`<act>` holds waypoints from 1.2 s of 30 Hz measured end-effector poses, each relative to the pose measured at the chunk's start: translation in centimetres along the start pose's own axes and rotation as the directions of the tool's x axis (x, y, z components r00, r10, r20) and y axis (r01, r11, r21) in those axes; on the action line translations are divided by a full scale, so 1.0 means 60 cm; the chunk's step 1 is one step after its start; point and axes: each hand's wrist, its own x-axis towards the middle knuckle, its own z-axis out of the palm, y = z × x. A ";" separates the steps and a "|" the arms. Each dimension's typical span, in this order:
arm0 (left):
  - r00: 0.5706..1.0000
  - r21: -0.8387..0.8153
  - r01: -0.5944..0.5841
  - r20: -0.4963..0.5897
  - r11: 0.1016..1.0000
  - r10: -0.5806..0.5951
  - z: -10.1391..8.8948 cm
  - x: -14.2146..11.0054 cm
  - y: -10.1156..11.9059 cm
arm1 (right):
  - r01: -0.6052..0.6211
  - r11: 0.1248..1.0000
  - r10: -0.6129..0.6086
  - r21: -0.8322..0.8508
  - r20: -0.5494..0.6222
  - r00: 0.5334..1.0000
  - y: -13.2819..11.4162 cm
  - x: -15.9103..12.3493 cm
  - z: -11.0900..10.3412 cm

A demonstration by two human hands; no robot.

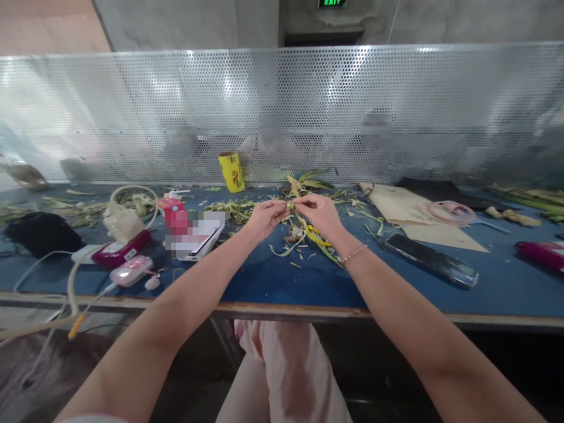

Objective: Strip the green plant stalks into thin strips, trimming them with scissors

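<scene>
My left hand (264, 218) and my right hand (322, 214) meet above the blue table, thumbs and fingers pinched together. Between their fingertips is a small pale-green plant piece (291, 205), mostly covered by the fingers. Just behind it lies a clump of long green and yellowish leaves (311, 181). Under and beside my right hand are a yellow band (316, 236) and loose green strips (331, 255). A shrivelled, brownish plant scrap (294, 235) sits on the table below my fingers.
A perforated metal screen (308, 106) closes off the table's back, with a yellow cylinder (232, 172) before it. Chargers, cables and a white device (205, 238) lie left. A dark phone (432, 260), brown paper (396, 202) and a magenta item (541, 255) lie right.
</scene>
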 end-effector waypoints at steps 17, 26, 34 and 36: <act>0.990 0.093 -0.134 0.049 0.987 0.130 -0.002 0.001 -0.006 | -0.050 0.996 0.053 0.071 -0.035 0.998 0.013 0.002 0.008; 0.961 0.401 -0.272 0.077 0.875 0.264 -0.005 0.001 -0.003 | -0.171 0.925 0.175 0.339 0.018 0.984 0.034 0.007 0.016; 0.947 0.556 -0.313 0.122 0.770 0.297 0.003 -0.003 0.005 | -0.015 0.989 0.010 0.148 0.030 0.999 0.023 0.001 0.014; 0.947 0.561 -0.315 0.131 0.766 0.293 0.004 -0.002 0.005 | 0.065 0.995 -0.068 0.070 0.039 0.997 0.020 0.000 0.013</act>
